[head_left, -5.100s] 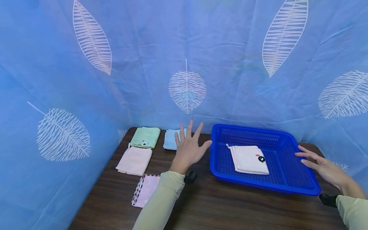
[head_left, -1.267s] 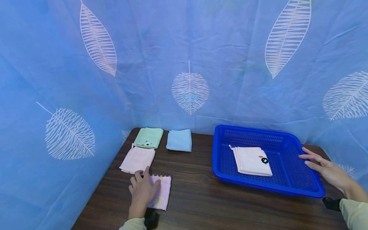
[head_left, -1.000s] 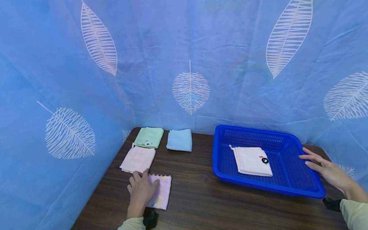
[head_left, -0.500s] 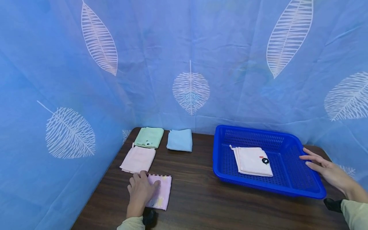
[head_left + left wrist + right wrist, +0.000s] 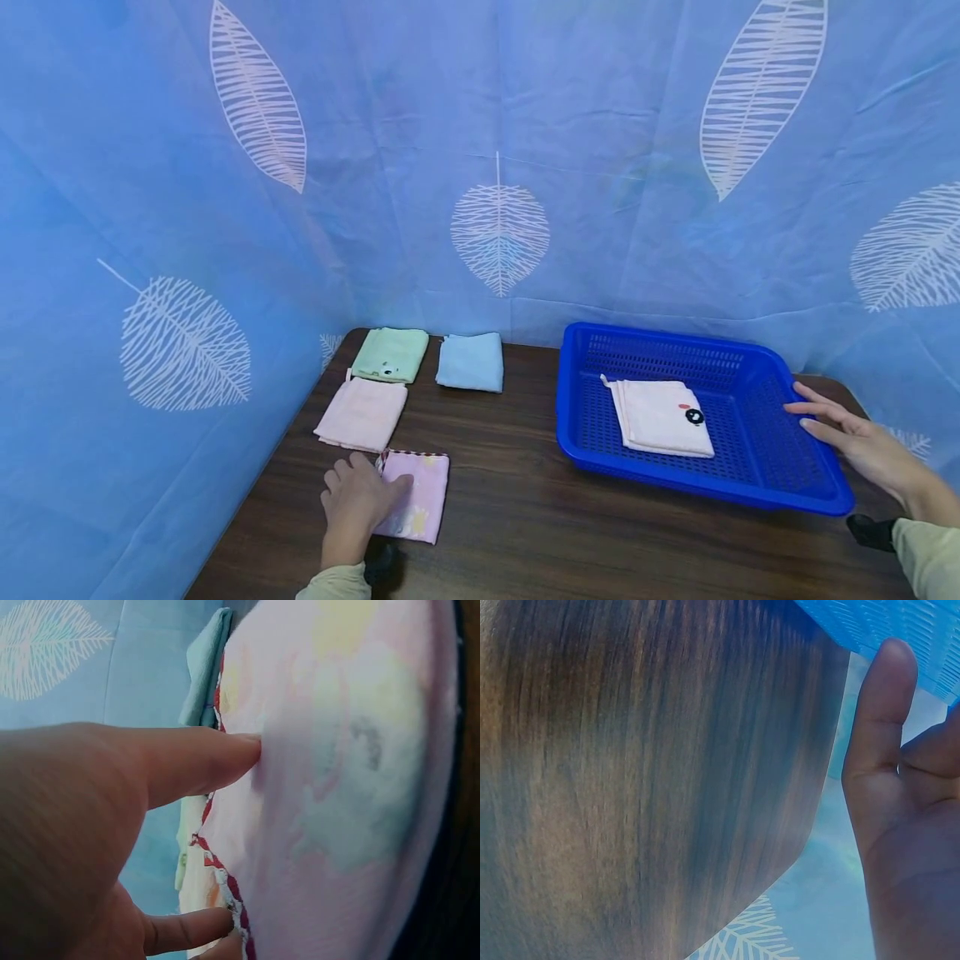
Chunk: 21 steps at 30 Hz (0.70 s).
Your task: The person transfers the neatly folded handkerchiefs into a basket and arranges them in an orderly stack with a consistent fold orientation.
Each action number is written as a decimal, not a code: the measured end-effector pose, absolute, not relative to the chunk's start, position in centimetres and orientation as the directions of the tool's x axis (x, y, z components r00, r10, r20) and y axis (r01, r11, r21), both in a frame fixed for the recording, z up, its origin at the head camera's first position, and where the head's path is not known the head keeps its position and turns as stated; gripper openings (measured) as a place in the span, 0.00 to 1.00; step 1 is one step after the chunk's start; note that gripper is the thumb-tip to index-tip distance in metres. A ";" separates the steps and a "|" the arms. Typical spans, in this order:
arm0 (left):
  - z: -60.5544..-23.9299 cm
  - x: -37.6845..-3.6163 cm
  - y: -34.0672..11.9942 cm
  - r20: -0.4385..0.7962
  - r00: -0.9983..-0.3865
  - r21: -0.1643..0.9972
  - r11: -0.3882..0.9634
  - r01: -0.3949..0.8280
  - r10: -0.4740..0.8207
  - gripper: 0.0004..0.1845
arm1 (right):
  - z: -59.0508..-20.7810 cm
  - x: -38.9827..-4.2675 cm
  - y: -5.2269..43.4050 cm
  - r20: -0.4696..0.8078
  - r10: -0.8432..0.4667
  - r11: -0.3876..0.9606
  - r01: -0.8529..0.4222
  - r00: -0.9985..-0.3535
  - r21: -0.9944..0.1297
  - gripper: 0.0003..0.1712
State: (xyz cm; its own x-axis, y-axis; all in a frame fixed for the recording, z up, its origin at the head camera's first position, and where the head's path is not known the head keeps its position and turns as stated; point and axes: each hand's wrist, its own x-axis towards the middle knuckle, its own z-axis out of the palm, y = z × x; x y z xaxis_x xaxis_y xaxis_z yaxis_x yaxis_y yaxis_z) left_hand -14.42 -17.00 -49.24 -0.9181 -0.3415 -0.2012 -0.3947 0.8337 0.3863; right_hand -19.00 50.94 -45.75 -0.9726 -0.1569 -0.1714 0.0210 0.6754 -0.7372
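Change: left hand [image 5: 356,502] has slid a bit left vs half a sec ago; fingers now at the left edge of the pink cloth [image 5: 417,504], more of the cloth showing. Right hand, basket, other cloths same as before.
Left hand: lies on the cloth's left edge, fingers relaxed & fairly flat; wrist view shows a fingertip [image 5: 244,754] pressing the fabric by the red-trimmed hem. No real pinch seen.
Right hand: right hand [image 5: 855,442] w/ fingers straight, spread, resting against the right rim of the blue basket [image 5: 675,488]; holds nothing.
Pink cloth: front left of the table [image 5: 570,542], folded, near edge, just below the pale pink cloth [image 5: 362,413].
Count, cloths: 5 total. 4 on the table: pink, pale pink, green cloth [image 5: 389,354], blue cloth [image 5: 470,362]. 1 in the basket: white cloth [image 5: 660,407].
Count, baskets: 1, right side of the table.
Count, hands: 2.
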 end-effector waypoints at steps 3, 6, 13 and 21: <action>-49.2 -14.4 -17.0 -0.223 -0.911 0.380 0.829 -0.409 -0.347 0.48 | -45.8 -19.0 50.9 -0.169 -0.163 0.659 0.020 -0.972 -0.752 0.29; -49.3 -14.5 -17.0 -0.234 -0.908 0.381 0.826 -0.415 -0.349 0.48 | -45.9 -18.9 50.8 -0.150 -0.169 0.653 0.003 -0.974 -0.757 0.28; -49.3 -14.8 -17.0 -0.263 -0.899 0.392 0.813 -0.430 -0.349 0.44 | -46.1 -18.9 50.9 -0.125 -0.179 0.643 -0.020 -0.976 -0.766 0.26; -49.3 -14.9 -17.0 -0.256 -0.913 0.401 0.824 -0.399 -0.318 0.35 | -45.9 -18.9 50.9 -0.131 -0.173 0.644 -0.012 -0.976 -0.765 0.27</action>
State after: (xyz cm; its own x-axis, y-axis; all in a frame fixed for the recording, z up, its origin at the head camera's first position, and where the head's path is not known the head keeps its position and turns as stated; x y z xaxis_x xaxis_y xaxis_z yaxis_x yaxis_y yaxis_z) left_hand -14.91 -16.99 -49.31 -0.9130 -0.3179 -0.2557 -0.3994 0.8244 0.4011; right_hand -18.88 50.86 -45.93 -0.9762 -0.1733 -0.1307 -0.0119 0.6440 -0.7649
